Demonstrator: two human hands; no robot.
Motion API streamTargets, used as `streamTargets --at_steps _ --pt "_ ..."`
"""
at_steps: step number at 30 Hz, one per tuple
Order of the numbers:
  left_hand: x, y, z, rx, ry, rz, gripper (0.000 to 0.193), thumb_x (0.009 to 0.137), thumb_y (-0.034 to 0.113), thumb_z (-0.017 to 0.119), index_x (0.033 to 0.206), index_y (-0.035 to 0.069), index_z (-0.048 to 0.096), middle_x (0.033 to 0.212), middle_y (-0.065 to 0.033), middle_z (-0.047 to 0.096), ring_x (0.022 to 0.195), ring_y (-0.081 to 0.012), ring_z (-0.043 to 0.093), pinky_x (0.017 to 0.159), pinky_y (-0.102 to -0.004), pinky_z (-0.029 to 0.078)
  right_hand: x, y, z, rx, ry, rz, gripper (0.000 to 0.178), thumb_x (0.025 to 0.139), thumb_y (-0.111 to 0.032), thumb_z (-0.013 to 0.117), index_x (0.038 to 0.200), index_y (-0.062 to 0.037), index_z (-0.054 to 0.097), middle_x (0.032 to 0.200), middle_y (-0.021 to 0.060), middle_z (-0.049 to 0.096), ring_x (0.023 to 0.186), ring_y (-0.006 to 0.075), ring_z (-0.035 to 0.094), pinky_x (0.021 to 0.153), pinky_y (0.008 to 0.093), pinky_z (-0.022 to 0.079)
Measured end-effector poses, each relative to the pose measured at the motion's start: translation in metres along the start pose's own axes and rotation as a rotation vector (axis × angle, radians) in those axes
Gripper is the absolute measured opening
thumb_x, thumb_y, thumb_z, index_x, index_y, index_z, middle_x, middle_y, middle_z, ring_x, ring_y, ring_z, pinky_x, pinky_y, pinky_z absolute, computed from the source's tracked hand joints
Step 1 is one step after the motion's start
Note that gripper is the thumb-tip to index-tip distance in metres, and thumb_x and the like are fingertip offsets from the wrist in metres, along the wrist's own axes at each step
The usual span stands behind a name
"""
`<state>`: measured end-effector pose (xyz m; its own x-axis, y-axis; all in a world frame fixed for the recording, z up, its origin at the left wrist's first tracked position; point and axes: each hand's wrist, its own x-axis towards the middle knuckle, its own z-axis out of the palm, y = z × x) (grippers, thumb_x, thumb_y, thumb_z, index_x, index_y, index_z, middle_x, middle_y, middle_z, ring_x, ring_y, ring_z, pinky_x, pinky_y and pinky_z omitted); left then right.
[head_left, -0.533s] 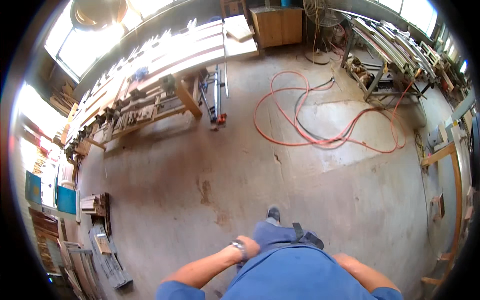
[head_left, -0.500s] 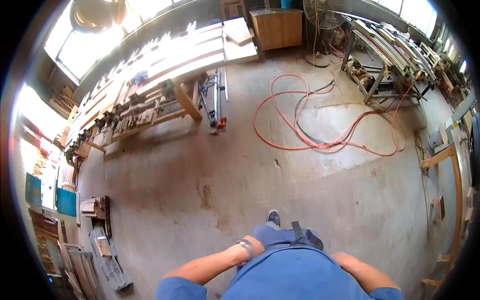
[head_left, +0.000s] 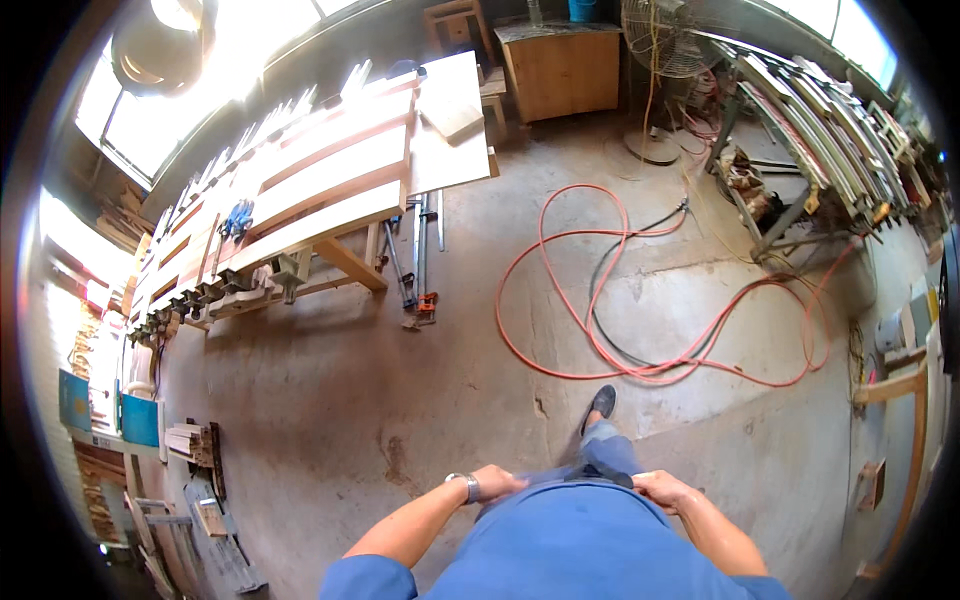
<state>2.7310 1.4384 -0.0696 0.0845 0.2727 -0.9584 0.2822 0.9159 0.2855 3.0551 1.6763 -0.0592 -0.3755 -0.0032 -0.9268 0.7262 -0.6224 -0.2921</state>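
Observation:
Both of my hands are at my waist, by the hem of my blue shirt [head_left: 585,535]. My left hand [head_left: 496,483], with a metal wristwatch [head_left: 466,487] behind it, is left of the belt area, its fingertips smeared by motion. On the other side, my right hand [head_left: 660,490] is closed against the waist; what its fingers pinch is hidden. Between the hands a bit of dark strap or belt [head_left: 572,478] shows. Below, one leg in blue trousers steps forward in a dark shoe [head_left: 602,402].
Ahead on the concrete floor lies a coiled red hose [head_left: 520,350]. At left stands a long workbench with boards [head_left: 330,225] and clamps [head_left: 423,300]. A metal rack of long strips [head_left: 820,130] is at right; a wooden cabinet [head_left: 560,70] and a fan [head_left: 665,40] stand at the back.
I have walked forward, so the hose and workbench sit nearer. The other foot is now in front. Both hands have come in toward the middle of my waist.

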Motion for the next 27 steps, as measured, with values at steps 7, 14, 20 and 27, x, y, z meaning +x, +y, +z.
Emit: streamTargets --at_steps 7,14,20,27 --pt "0.024 0.063 -0.048 -0.372 0.51 0.383 0.059 0.097 0.042 0.068 0.147 0.013 0.058 0.147 -0.029 0.054 0.146 -0.0336 0.045 0.115 -0.0386 0.041 0.026 -0.162 -0.078 -0.767 0.074 -0.296 0.053 0.098 -0.046 0.064 0.119 0.0021 0.073 0.103 0.0111 0.076 0.098 0.0194 0.069 0.092 0.036 0.053" --pt "0.024 0.188 -0.166 -0.289 0.618 0.591 0.029 0.094 0.02 0.071 0.122 0.011 0.076 0.132 -0.0198 0.068 0.123 -0.0249 0.064 0.102 -0.034 0.051 0.042 -0.283 -0.119 -0.196 0.051 -0.265 0.024 0.096 -0.017 0.073 0.114 -0.0004 0.076 0.102 0.0004 0.071 0.095 0.0093 0.06 0.084 0.0277 0.051" --pt "0.076 0.322 -0.339 -0.465 0.59 0.546 0.033 0.09 0.037 0.079 0.092 0.004 0.074 0.083 -0.0076 0.07 0.079 -0.0142 0.063 0.074 -0.0313 0.051 0.118 -0.415 -0.184 -0.176 0.229 -0.442 0.015 0.094 -0.008 0.074 0.108 -0.002 0.075 0.095 -0.0026 0.07 0.087 0.0065 0.06 0.076 0.0251 0.051" --pt "0.097 0.415 -0.509 -0.262 0.628 0.599 0.031 0.078 0.024 0.079 0.075 0.0 0.06 0.075 -0.0215 0.065 0.067 -0.0289 0.062 0.067 -0.042 0.049 0.134 -0.647 -0.166 -0.254 0.218 -0.375 0.024 0.093 -0.02 0.08 0.101 0.0018 0.076 0.094 -0.0013 0.07 0.088 0.0103 0.062 0.079 0.0299 0.052"
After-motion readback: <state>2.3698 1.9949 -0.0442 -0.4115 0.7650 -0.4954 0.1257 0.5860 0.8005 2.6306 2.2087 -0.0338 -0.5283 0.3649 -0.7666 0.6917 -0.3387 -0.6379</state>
